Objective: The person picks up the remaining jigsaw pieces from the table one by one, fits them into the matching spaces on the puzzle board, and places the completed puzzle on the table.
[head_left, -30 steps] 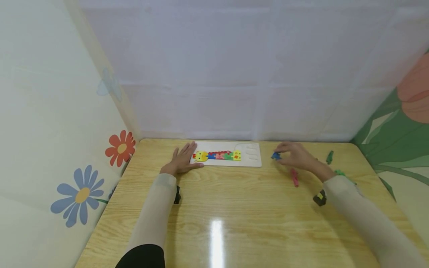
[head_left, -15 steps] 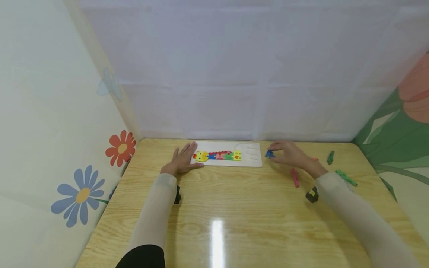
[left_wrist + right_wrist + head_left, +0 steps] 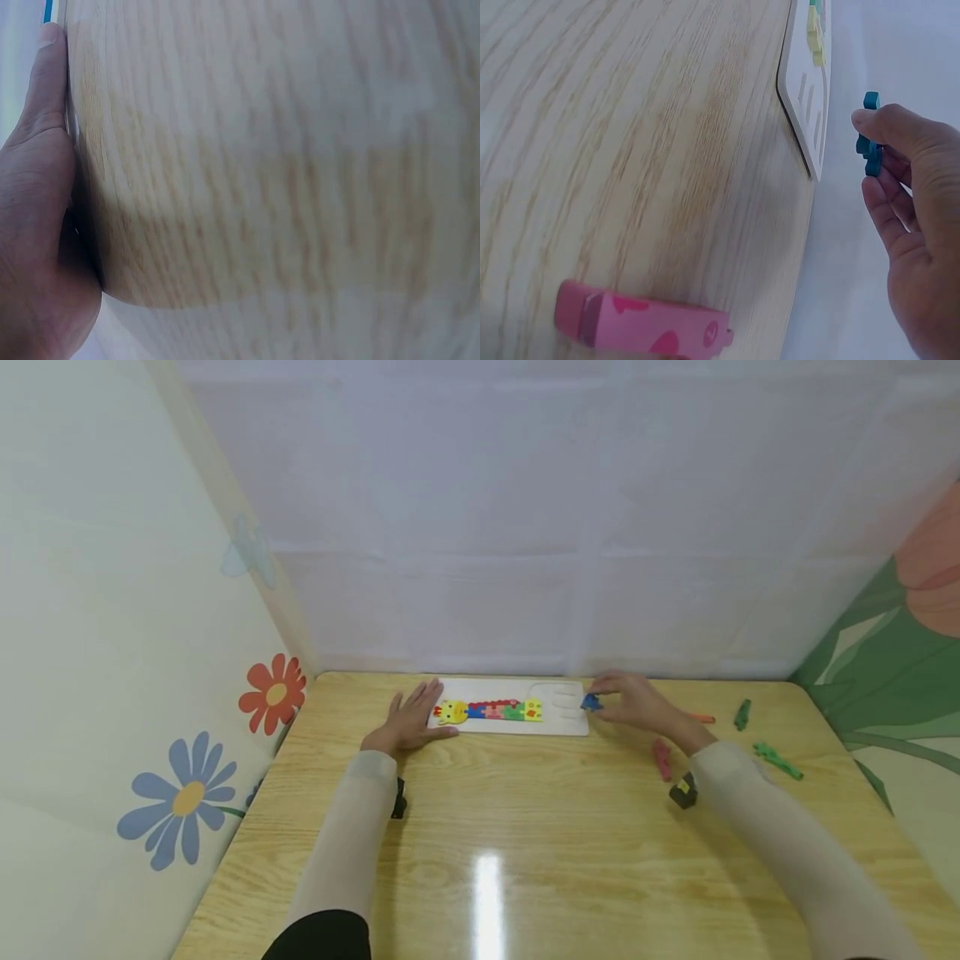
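Observation:
A white puzzle board (image 3: 487, 689) lies near the back of the table, partly filled with a giraffe's yellow head (image 3: 452, 712) and colourful neck pieces (image 3: 491, 710). Empty leg-shaped recesses show at its right end. My left hand (image 3: 408, 718) rests flat with spread fingers on the board's left end; in the left wrist view its thumb (image 3: 49, 82) lies along the board's edge. Between thumb and fingers my right hand (image 3: 633, 703) pinches a blue puzzle piece (image 3: 592, 702) beside the board's right edge. The right wrist view shows this piece (image 3: 870, 135) held above the table.
On the right of the table lie a pink piece (image 3: 662, 760), an orange piece (image 3: 702, 718), a dark green piece (image 3: 742, 715) and a lighter green piece (image 3: 777, 761). A white wall (image 3: 450, 527) stands directly behind the table.
My right hand has moved left with the blue puzzle piece, up to the board's right edge. The orange and green pieces have come into fuller view. My left hand has stayed in place.

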Demonstrator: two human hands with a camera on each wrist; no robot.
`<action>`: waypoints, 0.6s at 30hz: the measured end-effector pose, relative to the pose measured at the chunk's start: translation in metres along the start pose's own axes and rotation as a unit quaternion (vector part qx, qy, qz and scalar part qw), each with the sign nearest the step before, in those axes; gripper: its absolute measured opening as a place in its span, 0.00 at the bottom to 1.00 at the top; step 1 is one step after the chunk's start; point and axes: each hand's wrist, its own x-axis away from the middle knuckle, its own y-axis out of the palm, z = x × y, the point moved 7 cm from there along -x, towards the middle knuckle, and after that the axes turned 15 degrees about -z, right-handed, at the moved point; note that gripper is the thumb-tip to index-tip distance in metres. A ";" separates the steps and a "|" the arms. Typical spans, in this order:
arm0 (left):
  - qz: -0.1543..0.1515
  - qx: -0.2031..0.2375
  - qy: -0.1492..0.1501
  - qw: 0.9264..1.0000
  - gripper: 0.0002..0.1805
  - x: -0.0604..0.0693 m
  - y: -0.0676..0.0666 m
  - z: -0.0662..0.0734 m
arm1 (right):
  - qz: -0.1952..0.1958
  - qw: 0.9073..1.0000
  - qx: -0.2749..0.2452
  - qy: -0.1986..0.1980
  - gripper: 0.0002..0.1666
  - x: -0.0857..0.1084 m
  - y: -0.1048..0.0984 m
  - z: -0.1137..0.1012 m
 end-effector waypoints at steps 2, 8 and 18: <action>0.001 0.000 0.001 1.000 0.62 0.000 -0.001 0.000 | 0.001 1.000 0.001 0.001 0.24 -0.003 0.001 0.000; -0.002 0.002 -0.002 1.000 0.63 0.000 -0.001 0.000 | 0.002 1.000 -0.002 -0.016 0.24 -0.012 0.001 -0.004; -0.005 0.007 -0.002 1.000 0.62 0.001 -0.001 0.002 | 0.021 0.999 0.002 -0.049 0.23 -0.025 0.001 -0.005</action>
